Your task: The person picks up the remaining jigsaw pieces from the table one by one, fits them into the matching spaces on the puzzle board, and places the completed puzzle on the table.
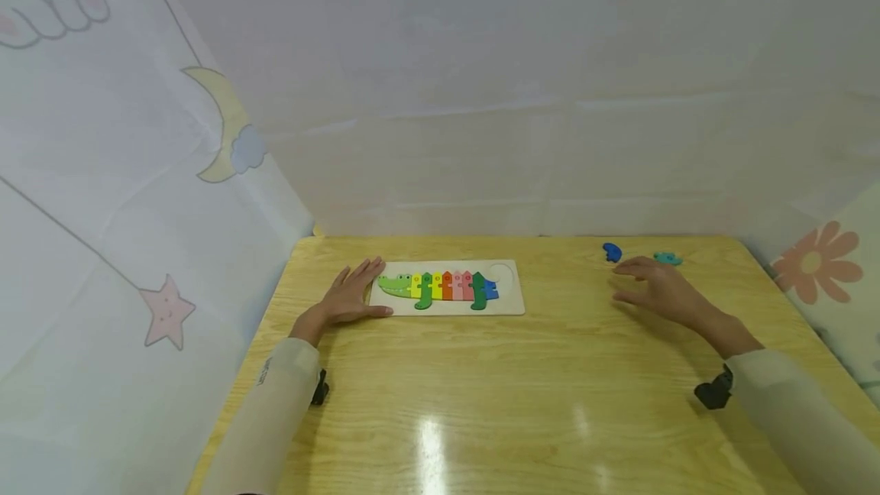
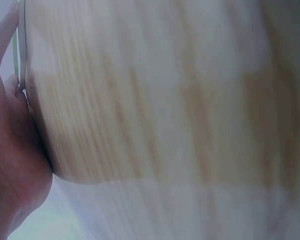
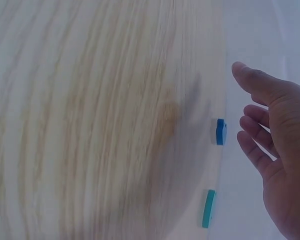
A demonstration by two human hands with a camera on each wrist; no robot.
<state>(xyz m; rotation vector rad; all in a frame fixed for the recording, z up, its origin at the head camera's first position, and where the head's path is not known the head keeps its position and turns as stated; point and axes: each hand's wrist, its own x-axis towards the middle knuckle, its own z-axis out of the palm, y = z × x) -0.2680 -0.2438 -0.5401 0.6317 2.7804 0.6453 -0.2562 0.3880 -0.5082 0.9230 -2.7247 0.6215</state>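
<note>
The table (image 1: 481, 403) lies open across its near half and middle. At the far left the puzzle board (image 1: 505, 302) takes up room; at the far right, a blue piece (image 1: 612, 252) and teal piece (image 1: 668, 258) lie near the back wall.

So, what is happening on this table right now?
A person works on a crocodile puzzle board on a wooden table. The left hand rests flat at the board's left end. The right hand, open and holding nothing, hovers near two loose pieces, a dark blue piece and a teal piece. The tail end of the board is unfilled.
</note>
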